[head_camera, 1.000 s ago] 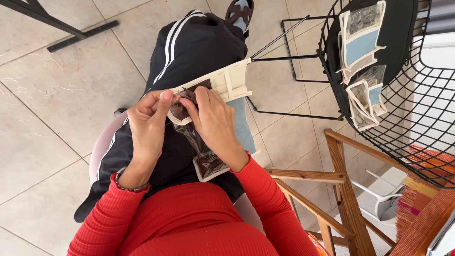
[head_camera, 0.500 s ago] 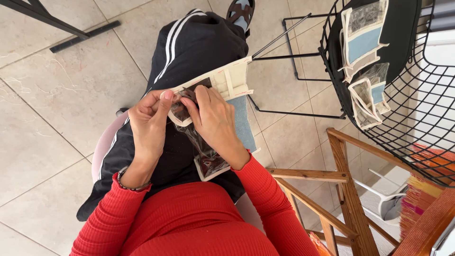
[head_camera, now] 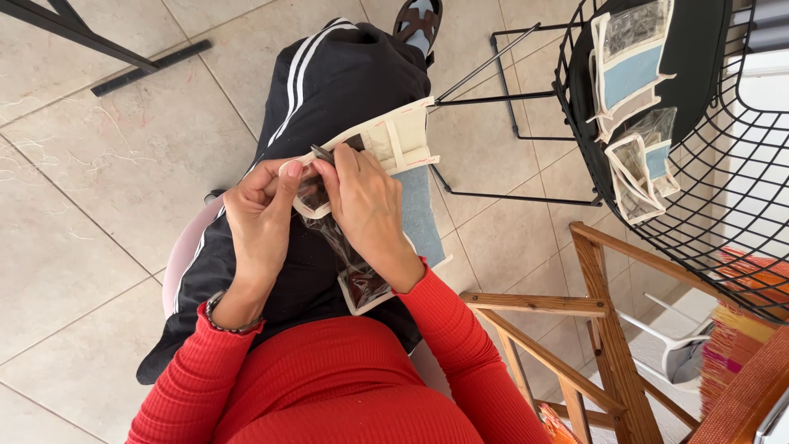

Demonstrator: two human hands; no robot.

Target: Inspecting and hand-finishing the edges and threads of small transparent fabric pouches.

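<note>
Cream fabric pouch [head_camera: 386, 148] with clear plastic window and blue denim panel, draped over the lap on black striped trousers [head_camera: 329, 90]. Barely shifted against the two earlier frames: same spot on the thighs, same pinch point, only a slight drift of the whole view. Probably fine, slow handwork at one small point rather than any repositioning.

Left hand [head_camera: 263, 218] curled, thumb and forefinger pressed together on the cream edge binding near the top of the window. Right hand [head_camera: 366, 205] laid over the piece, fingertips pinched close to the left ones, with a thin dark tool [head_camera: 322, 153], perhaps small scissors or tweezers, poking out between them; too small to tell which. Both grips tight, not spread.

Long axis running from the lower edge near the red-sleeved right forearm [head_camera: 460, 345] up and away toward the knees, tilted a little to the right. Cream flap end pointing away from the body, crinkled transparent part [head_camera: 345, 255] trailing back toward the waist.

Similar finished pouches [head_camera: 633, 66] stacked in a black wire basket [head_camera: 740, 164] at upper right, well apart from the hands. Wooden frame [head_camera: 592, 329] beside the right elbow, tiled floor [head_camera: 99, 164] beneath.
</note>
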